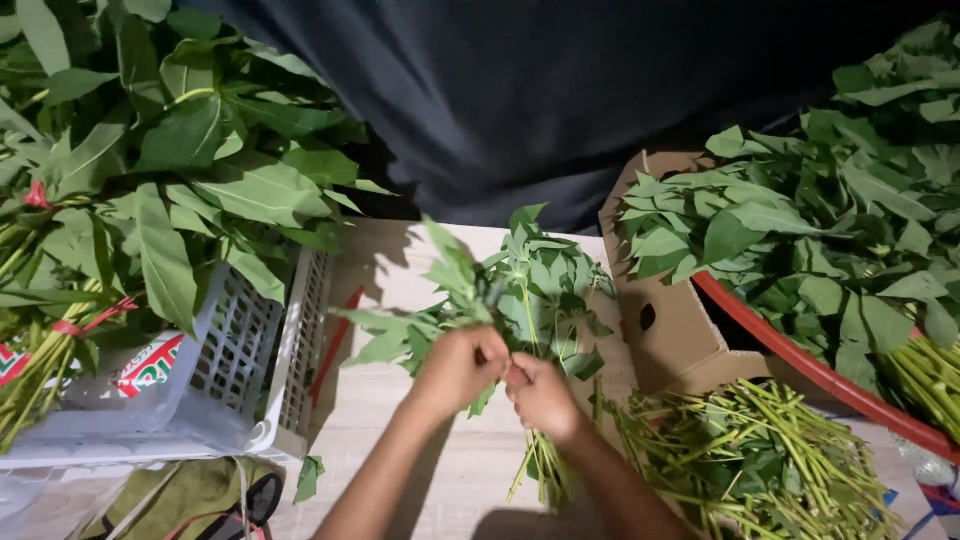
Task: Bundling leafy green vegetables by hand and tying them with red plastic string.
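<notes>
Two heaps of loose leafy greens flank the hands: a white slatted crate [250,370] piled with leaves well out to the left, and a red-rimmed basin [800,360] on a cardboard box [670,330] to the right, with a mound of stripped green stems [760,460] just beside the right forearm. Between them, over the pale wooden surface [400,460], the bunch of leafy stems [520,290] stands nearly upright, leaves fanning away from the person and cut ends pointing back toward them. Both the left hand [458,366] and the right hand [541,396] are closed around its middle, touching each other, the right slightly lower on the stalks.

Both hands [505,380] fisted, knuckles touching
</notes>
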